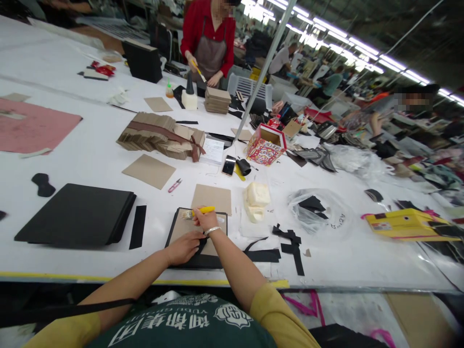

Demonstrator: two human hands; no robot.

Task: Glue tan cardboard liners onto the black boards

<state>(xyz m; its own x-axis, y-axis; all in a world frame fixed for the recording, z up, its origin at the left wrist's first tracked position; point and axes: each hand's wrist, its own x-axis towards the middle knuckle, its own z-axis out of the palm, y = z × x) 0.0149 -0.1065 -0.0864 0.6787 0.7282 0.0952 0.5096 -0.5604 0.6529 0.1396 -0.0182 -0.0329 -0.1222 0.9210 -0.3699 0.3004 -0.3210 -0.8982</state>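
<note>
Plastic bag [335, 216] holds black pieces [312, 205]; right hand [206, 219] grips yellow brush [208, 210].

Brush [208, 210] over board [184, 227], cardboard sheet [211, 195] just behind, strip [138, 227] to the left, panel stack [78, 212] farther left, container [257, 195] to the right, scraps [312, 205] in bag [337, 220] farther right, box [266, 147] behind container

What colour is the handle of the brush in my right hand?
The brush handle is yellow; it shows in the head view.
</note>
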